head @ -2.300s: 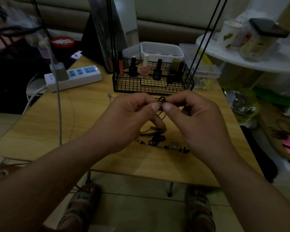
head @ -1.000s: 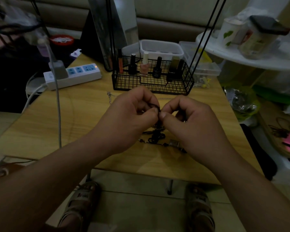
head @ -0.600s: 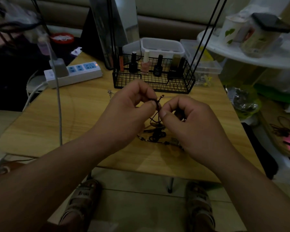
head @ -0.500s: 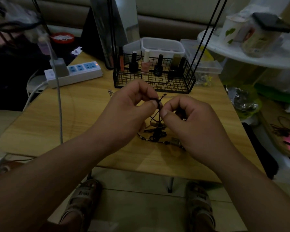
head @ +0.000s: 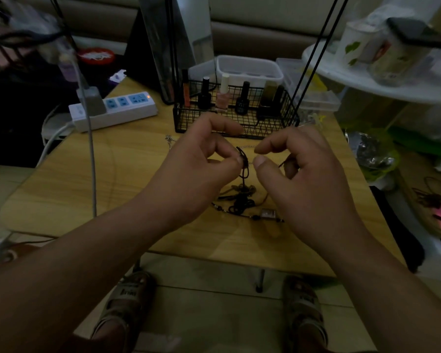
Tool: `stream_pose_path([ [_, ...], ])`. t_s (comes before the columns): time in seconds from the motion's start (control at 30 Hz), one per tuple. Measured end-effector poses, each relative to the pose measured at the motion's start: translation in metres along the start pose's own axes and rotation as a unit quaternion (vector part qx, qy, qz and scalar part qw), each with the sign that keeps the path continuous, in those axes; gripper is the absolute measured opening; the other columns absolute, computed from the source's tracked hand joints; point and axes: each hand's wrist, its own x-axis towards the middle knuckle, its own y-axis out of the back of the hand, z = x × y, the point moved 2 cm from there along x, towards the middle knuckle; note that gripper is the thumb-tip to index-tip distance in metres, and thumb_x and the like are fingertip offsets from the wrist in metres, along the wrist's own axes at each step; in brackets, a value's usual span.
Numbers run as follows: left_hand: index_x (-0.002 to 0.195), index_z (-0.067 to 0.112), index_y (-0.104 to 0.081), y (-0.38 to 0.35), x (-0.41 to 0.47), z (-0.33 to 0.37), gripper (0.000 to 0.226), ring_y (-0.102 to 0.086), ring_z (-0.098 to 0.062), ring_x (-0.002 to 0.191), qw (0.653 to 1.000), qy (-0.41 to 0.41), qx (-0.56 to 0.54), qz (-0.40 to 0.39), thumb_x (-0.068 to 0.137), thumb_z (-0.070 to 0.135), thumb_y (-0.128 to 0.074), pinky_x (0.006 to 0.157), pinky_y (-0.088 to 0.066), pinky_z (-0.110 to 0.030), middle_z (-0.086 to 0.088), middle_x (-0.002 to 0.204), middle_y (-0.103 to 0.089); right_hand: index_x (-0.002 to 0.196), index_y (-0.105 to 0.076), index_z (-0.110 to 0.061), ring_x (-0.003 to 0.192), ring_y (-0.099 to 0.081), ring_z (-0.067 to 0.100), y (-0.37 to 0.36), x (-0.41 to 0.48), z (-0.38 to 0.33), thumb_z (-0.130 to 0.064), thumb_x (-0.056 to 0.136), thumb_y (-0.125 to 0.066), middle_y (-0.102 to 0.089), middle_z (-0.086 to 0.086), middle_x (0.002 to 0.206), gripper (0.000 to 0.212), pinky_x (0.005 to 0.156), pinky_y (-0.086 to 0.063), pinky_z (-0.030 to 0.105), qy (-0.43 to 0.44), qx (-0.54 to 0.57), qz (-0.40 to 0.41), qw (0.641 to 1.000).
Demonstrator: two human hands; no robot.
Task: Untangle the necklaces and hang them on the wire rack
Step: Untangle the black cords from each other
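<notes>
Your left hand [head: 204, 169] pinches the black necklace cord [head: 244, 161] | your right hand [head: 306, 174]: thumb and forefinger narrowly apart, grip unclear

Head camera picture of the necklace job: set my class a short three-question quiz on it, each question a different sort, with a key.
1. True or false: the whole tangle of necklaces is lifted off the table.
2. What stands in the wire basket? A) nail polish bottles B) spoons C) candles
3. Fill in: the left hand pinches a black ____.
Key: 1 false, most of it lies on the table. 2 A. 3 cord.
</notes>
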Motion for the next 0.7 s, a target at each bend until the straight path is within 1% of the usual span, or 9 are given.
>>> stream_pose_path([
  [0.07, 0.124, 0.026, -0.056, -0.0003, 0.0001, -0.0009, 0.037, -0.056, -0.002, 0.055, 1.000, -0.005, 0.012, -0.003, 0.095, 0.007, -0.069, 0.055, -0.045, -0.023, 0.001, 0.090, -0.070, 0.091, -0.068, -0.033, 0.073, -0.050, 0.007, -0.0021, 0.0006, 0.0012, -0.033, 0.090, -0.073, -0.051, -0.016, 0.093, 0.005, 0.063, -0.034, 0.009, 0.003, -0.004, -0.011, 1.000],
  [0.13, 0.124, 0.027, -0.056, -0.0008, -0.0001, -0.0019, 0.038, -0.058, -0.002, 0.058, 1.000, -0.007, 0.018, -0.009, 0.094, 0.007, -0.070, 0.055, -0.045, -0.020, 0.001, 0.090, -0.070, 0.089, -0.070, -0.031, 0.073, -0.050, 0.003, -0.0036, 0.0013, 0.0033, -0.029, 0.090, -0.075, -0.054, -0.015, 0.092, 0.006, 0.063, -0.033, 0.009, 0.004, -0.013, -0.017, 1.000],
  [0.23, 0.124, 0.027, -0.056, -0.0021, -0.0005, -0.0027, 0.039, -0.060, -0.003, 0.062, 0.999, -0.011, 0.028, -0.020, 0.094, 0.006, -0.070, 0.055, -0.046, -0.019, 0.001, 0.089, -0.069, 0.089, -0.072, -0.028, 0.074, -0.050, -0.003, -0.0036, 0.0019, 0.0040, -0.024, 0.090, -0.075, -0.055, -0.014, 0.092, 0.006, 0.063, -0.032, 0.008, 0.018, -0.036, -0.017, 0.999],
  [0.3, 0.124, 0.027, -0.056, -0.0026, -0.0007, -0.0027, 0.040, -0.059, -0.003, 0.061, 0.999, -0.012, 0.030, -0.022, 0.093, 0.005, -0.070, 0.055, -0.045, -0.019, 0.001, 0.087, -0.069, 0.088, -0.073, -0.028, 0.075, -0.050, -0.004, -0.0039, 0.0017, 0.0039, -0.022, 0.090, -0.075, -0.055, -0.014, 0.089, 0.007, 0.064, -0.032, 0.009, 0.023, -0.047, -0.022, 0.998],
  [0.37, 0.124, 0.028, -0.056, -0.0025, -0.0009, -0.0026, 0.041, -0.059, -0.003, 0.061, 0.999, -0.010, 0.032, -0.022, 0.093, 0.004, -0.069, 0.055, -0.045, -0.019, 0.001, 0.087, -0.068, 0.086, -0.073, -0.029, 0.075, -0.051, -0.004, -0.0047, 0.0015, 0.0040, -0.022, 0.090, -0.074, -0.056, -0.015, 0.087, 0.009, 0.064, -0.032, 0.010, 0.009, -0.039, -0.029, 0.999],
  [0.43, 0.123, 0.029, -0.056, -0.0025, -0.0008, -0.0024, 0.042, -0.059, -0.004, 0.061, 0.999, -0.010, 0.038, -0.020, 0.092, 0.003, -0.068, 0.055, -0.044, -0.018, 0.002, 0.086, -0.068, 0.083, -0.073, -0.030, 0.073, -0.052, -0.001, -0.0043, 0.0019, 0.0048, -0.022, 0.089, -0.074, -0.059, -0.014, 0.086, 0.010, 0.064, -0.035, 0.014, -0.014, -0.020, -0.034, 0.999],
  [0.53, 0.120, 0.029, -0.057, -0.0013, -0.0001, -0.0022, 0.041, -0.056, -0.008, 0.059, 0.999, -0.009, 0.042, -0.016, 0.091, 0.001, -0.067, 0.053, -0.044, -0.022, 0.001, 0.086, -0.067, 0.080, -0.073, -0.029, 0.068, -0.053, 0.000, -0.0004, 0.0037, 0.0056, -0.020, 0.089, -0.075, -0.061, -0.013, 0.084, 0.013, 0.060, -0.038, 0.010, -0.044, 0.024, -0.036, 0.998],
  [0.63, 0.119, 0.029, -0.057, -0.0013, 0.0001, -0.0026, 0.040, -0.056, -0.009, 0.059, 0.999, -0.012, 0.045, -0.020, 0.092, 0.002, -0.068, 0.053, -0.043, -0.022, -0.001, 0.087, -0.067, 0.080, -0.072, -0.030, 0.064, -0.052, 0.005, 0.0006, 0.0029, 0.0049, -0.026, 0.089, -0.075, -0.061, -0.014, 0.084, 0.011, 0.058, -0.039, 0.012, -0.042, 0.032, -0.041, 0.998],
  [0.7, 0.119, 0.027, -0.057, -0.0023, 0.0000, -0.0032, 0.039, -0.055, -0.009, 0.058, 0.999, -0.014, 0.039, -0.025, 0.091, 0.002, -0.069, 0.053, -0.042, -0.023, -0.003, 0.087, -0.067, 0.081, -0.071, -0.032, 0.065, -0.051, 0.008, -0.0021, 0.0013, 0.0044, -0.031, 0.088, -0.075, -0.060, -0.014, 0.085, 0.008, 0.059, -0.040, 0.017, -0.038, 0.018, -0.048, 0.998],
])
